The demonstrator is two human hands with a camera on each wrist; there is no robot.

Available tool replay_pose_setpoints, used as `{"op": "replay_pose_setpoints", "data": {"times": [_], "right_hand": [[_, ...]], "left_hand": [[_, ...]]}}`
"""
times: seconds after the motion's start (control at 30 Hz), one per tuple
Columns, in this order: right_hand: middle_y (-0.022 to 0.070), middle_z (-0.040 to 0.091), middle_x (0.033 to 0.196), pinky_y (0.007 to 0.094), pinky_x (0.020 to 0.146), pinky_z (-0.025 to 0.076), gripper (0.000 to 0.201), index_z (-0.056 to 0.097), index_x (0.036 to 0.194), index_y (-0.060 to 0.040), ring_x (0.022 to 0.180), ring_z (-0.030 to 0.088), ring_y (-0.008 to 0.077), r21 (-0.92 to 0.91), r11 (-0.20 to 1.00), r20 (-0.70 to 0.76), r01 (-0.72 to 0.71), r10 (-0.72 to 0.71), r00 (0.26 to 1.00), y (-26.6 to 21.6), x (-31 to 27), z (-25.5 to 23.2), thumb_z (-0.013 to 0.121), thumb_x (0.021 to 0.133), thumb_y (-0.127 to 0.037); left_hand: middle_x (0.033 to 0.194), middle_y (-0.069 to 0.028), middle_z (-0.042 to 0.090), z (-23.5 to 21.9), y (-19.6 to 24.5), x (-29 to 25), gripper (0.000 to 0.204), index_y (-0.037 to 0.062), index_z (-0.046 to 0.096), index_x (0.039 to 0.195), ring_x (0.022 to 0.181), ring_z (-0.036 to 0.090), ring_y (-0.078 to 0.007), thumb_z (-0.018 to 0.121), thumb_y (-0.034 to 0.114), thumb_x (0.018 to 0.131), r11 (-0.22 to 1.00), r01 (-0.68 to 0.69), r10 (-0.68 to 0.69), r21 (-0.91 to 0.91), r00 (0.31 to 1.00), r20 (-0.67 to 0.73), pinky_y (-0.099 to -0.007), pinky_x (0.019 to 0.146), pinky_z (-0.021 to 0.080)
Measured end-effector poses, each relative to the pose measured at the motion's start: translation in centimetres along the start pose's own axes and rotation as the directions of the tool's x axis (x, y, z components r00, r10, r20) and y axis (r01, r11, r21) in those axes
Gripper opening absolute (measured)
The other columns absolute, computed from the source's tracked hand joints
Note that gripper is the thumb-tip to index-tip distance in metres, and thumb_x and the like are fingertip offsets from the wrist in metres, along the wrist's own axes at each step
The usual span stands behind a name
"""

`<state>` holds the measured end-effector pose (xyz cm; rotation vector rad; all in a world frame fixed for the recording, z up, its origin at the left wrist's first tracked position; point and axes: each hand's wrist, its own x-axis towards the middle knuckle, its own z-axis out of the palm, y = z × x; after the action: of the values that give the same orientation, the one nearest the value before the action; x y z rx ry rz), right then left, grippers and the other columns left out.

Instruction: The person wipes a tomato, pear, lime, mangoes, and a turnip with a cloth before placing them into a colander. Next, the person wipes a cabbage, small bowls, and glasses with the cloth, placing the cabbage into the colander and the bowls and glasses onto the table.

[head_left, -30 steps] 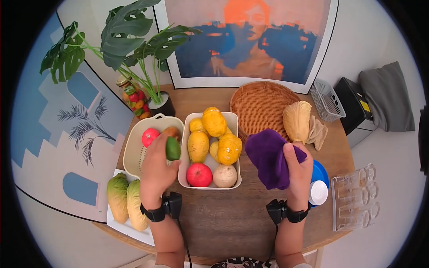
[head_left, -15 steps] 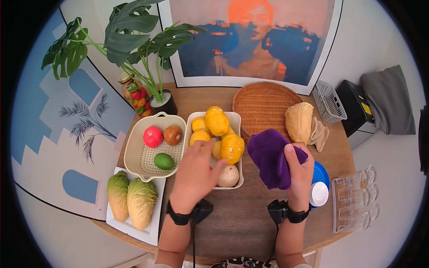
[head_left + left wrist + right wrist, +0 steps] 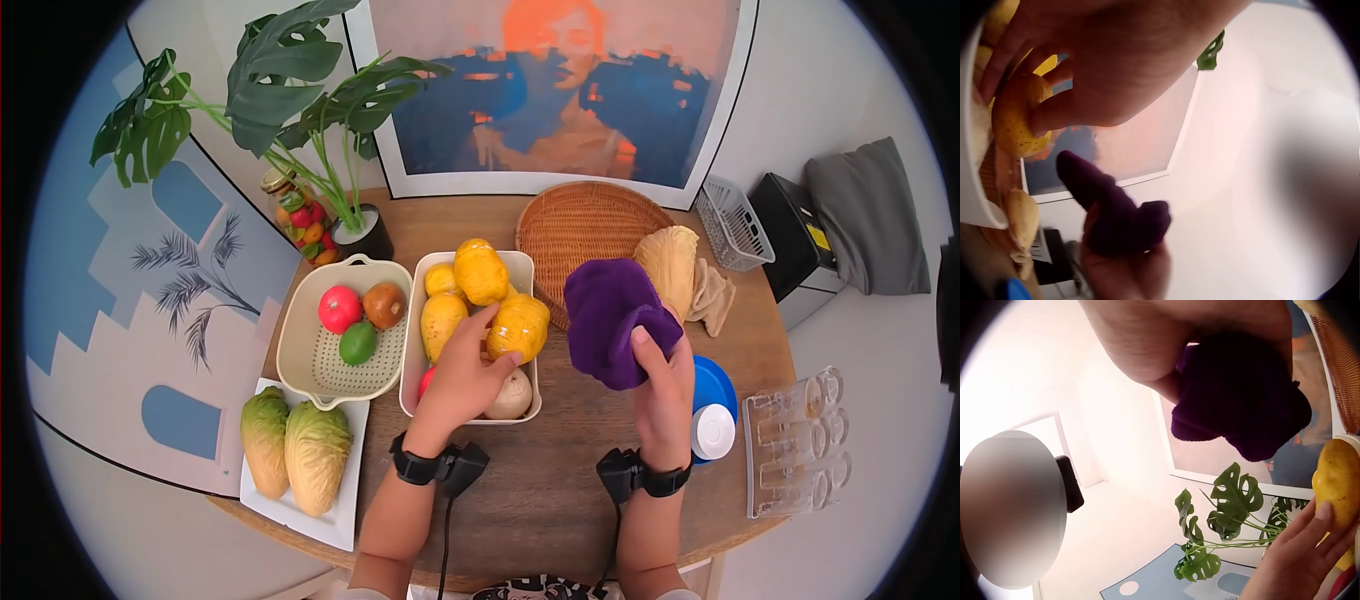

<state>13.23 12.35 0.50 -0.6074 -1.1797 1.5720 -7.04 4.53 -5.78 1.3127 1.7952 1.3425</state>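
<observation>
While clamped in L hand [image 3: 460, 378], yel. fruit [image 3: 521, 327] glossy (R hand [image 3: 664, 395] round purple cloth [image 3: 612, 318]).

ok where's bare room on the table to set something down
The widest bare patch of table lies in front of the white basket, between the forearms. The wicker tray looks bare on its left. It's crowded in the basket, where the left hand grips a yellow fruit among others, and at right, around the blue plate and glasses.
</observation>
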Motion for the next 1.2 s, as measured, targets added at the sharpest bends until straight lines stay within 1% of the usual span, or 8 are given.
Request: {"op": "replay_pose_setpoints", "data": {"times": [0.1, 0.13, 0.2, 0.4, 0.7, 0.9, 1.07, 1.2], "right_hand": [[0.0098, 0.058, 0.125, 0.0318, 0.1, 0.043, 0.058, 0.043, 0.138, 0.0011, 0.115, 0.056, 0.0174, 0.037, 0.999, 0.015, 0.005, -0.006, 1.0, -0.1, 0.0, -0.3, 0.069, 0.087, -0.011], [0.0098, 0.058, 0.125, 0.0318, 0.1, 0.043, 0.058, 0.043, 0.138, 0.0011, 0.115, 0.056, 0.0174, 0.037, 0.999, 0.014, 0.006, -0.006, 1.0, -0.1, 0.0, -0.3, 0.069, 0.087, -0.011], [0.0094, 0.058, 0.125, 0.0319, 0.1, 0.044, 0.064, 0.042, 0.139, 0.0005, 0.114, 0.056, 0.0169, -0.031, 1.0, 0.086, 0.004, -0.001, 0.996, -0.3, 0.0, 0.1, 0.073, 0.083, -0.007], [0.0095, 0.056, 0.126, 0.0323, 0.1, 0.045, 0.078, 0.04, 0.14, 0.0005, 0.113, 0.056, 0.0165, -0.123, 0.992, 0.214, -0.002, 0.029, 0.977, 0.3, -0.2, 0.8, 0.081, 0.073, -0.002], [0.0121, 0.05, 0.134, 0.0337, 0.103, 0.043, 0.09, 0.033, 0.144, 0.0013, 0.123, 0.05, 0.0187, -0.235, 0.971, 0.363, 0.042, 0.048, 0.93, 1.0, -0.3, 1.3, 0.084, 0.071, -0.005], [0.0106, 0.055, 0.128, 0.0325, 0.101, 0.043, 0.07, 0.044, 0.138, 0.0, 0.118, 0.053, 0.0171, -0.176, 0.984, 0.306, 0.0, 0.054, 0.95, 0.8, -0.4, 1.2, 0.079, 0.079, -0.01], [0.0014, 0.066, 0.097, 0.0221, 0.079, 0.047, 0.019, 0.064, 0.108, -0.0003, 0.087, 0.059, 0.007, -0.126, 0.992, 0.068, -0.023, 0.032, 0.997, 1.7, 0.1, -0.1, 0.063, 0.095, -0.014], [-0.0011, 0.065, 0.089, 0.0204, 0.072, 0.047, 0.014, 0.065, 0.1, -0.0007, 0.08, 0.057, 0.0044, -0.154, 0.988, 0.057, 0.008, 0.0, 0.998, 1.5, 0.3, 0.1, 0.059, 0.098, -0.013]], "left_hand": [[0.141, -0.016, 0.045, -1.4, 2.7, -0.5, 0.07, 0.0009, 0.033, 0.148, 0.115, 0.057, -0.0236, 0.068, 0.007, 0.087, 0.85, 0.143, -0.129, -0.507, 0.99, 0.062, -0.0331, 0.094, 0.05], [0.141, -0.016, 0.045, -1.6, 3.9, -0.9, 0.07, 0.0009, 0.033, 0.148, 0.115, 0.057, -0.0236, 0.068, 0.007, 0.087, 0.85, 0.143, -0.129, -0.507, 0.99, 0.063, -0.0331, 0.094, 0.05], [0.145, -0.0141, 0.039, -1.8, 5.6, -1.4, 0.075, 0.0039, 0.027, 0.152, 0.119, 0.054, -0.0222, 0.066, 0.002, 0.088, 0.754, 0.024, 0.021, -0.657, 0.998, 0.061, -0.0336, 0.092, 0.051], [0.14, -0.0129, 0.037, -0.6, 5.8, -2.0, 0.079, 0.0049, 0.026, 0.152, 0.122, 0.052, -0.0227, 0.066, -0.007, 0.085, 0.808, -0.052, 0.173, -0.587, 0.973, 0.152, -0.0306, 0.094, 0.053], [0.145, -0.0137, 0.04, -0.9, 7.2, -3.4, 0.084, 0.0065, 0.026, 0.152, 0.124, 0.052, -0.0222, 0.065, -0.016, 0.08, 0.901, 0.056, 0.058, -0.431, 0.967, 0.248, -0.0289, 0.092, 0.054], [0.14, -0.0136, 0.045, -1.2, 8.1, -4.0, 0.082, 0.0051, 0.031, 0.15, 0.12, 0.054, -0.0195, 0.068, -0.013, 0.079, 0.961, 0.009, 0.052, -0.277, 0.975, 0.214, -0.0292, 0.088, 0.055], [0.138, -0.013, 0.044, -0.9, 8.0, -4.4, 0.083, 0.0057, 0.034, 0.147, 0.11, 0.059, -0.021, 0.077, -0.002, 0.077, 0.969, -0.047, 0.105, -0.243, 0.968, 0.229, -0.03, 0.085, 0.056], [0.138, -0.0107, 0.046, -0.5, 8.1, -4.4, 0.085, 0.0041, 0.033, 0.146, 0.106, 0.061, -0.0181, 0.079, -0.002, 0.075, 0.975, -0.063, 0.113, -0.213, 0.967, 0.228, -0.0293, 0.086, 0.055]]}}
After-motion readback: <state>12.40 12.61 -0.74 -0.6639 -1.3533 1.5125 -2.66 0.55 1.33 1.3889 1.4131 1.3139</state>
